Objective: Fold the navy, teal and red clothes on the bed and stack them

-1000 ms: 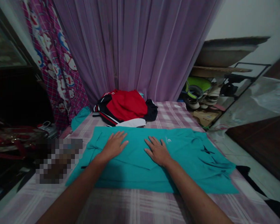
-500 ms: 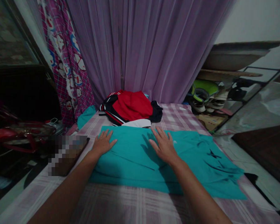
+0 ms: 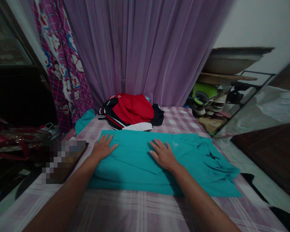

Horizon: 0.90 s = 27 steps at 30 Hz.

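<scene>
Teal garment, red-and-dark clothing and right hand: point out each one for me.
Teal garment (image 3: 143, 164): head view, on the smooth cloth near its middle.
Red-and-dark clothing (image 3: 135, 110): head view, on its red part.
Right hand (image 3: 163, 155): head view, on the back of the hand.

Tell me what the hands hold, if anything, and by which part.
Nothing is held: the left hand and right hand are open, palms down, over the turquoise cloth, gripping no part.

And there, just right of the right grip (image 3: 163, 156), a small white mark (image 3: 176, 145) is showing on the teal garment (image 3: 135, 158), resembling a 6 or 9!
</scene>
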Each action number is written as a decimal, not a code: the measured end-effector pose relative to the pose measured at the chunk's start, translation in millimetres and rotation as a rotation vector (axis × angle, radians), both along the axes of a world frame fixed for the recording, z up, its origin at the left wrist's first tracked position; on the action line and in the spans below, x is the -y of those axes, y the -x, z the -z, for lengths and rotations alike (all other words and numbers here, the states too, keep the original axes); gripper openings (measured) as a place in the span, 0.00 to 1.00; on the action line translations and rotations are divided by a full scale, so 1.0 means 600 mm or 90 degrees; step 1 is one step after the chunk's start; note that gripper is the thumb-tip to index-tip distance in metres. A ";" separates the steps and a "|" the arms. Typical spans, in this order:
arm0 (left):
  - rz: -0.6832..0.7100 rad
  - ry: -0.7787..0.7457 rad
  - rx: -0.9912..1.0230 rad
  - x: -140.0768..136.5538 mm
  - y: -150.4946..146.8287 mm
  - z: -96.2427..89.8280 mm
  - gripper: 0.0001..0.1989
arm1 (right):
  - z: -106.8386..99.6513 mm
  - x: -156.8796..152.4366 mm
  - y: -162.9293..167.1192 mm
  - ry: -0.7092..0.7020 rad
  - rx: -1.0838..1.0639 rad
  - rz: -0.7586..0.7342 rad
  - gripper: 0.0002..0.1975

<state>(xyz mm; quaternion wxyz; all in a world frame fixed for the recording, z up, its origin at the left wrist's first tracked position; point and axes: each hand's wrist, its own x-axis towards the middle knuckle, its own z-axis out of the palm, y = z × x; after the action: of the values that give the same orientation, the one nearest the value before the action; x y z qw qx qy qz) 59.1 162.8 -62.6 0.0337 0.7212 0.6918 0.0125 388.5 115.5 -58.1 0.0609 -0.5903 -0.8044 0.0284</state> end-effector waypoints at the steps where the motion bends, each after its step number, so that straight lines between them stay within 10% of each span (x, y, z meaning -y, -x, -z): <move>1: 0.003 -0.004 0.000 -0.001 0.001 0.001 0.38 | -0.001 -0.010 -0.018 0.003 0.007 0.014 0.30; 11: 0.014 0.000 -0.004 -0.014 0.011 0.008 0.40 | 0.049 -0.075 -0.275 0.021 0.118 0.320 0.29; 16: 0.027 0.082 -0.021 -0.032 0.012 -0.040 0.38 | 0.004 -0.090 -0.259 0.012 0.117 0.271 0.25; 21: 0.054 -0.081 -0.015 -0.091 0.003 -0.097 0.29 | -0.029 -0.113 -0.211 -0.077 0.090 0.207 0.24; 27: -0.180 0.002 0.111 -0.207 -0.042 -0.099 0.56 | 0.026 -0.123 -0.181 -0.085 0.073 0.231 0.24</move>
<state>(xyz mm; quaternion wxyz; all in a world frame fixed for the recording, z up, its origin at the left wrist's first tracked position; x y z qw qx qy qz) 84.2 287.2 -3.4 0.0927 0.6127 0.7809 0.0784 497.3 189.1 -73.7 0.0583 -0.7208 -0.6872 -0.0700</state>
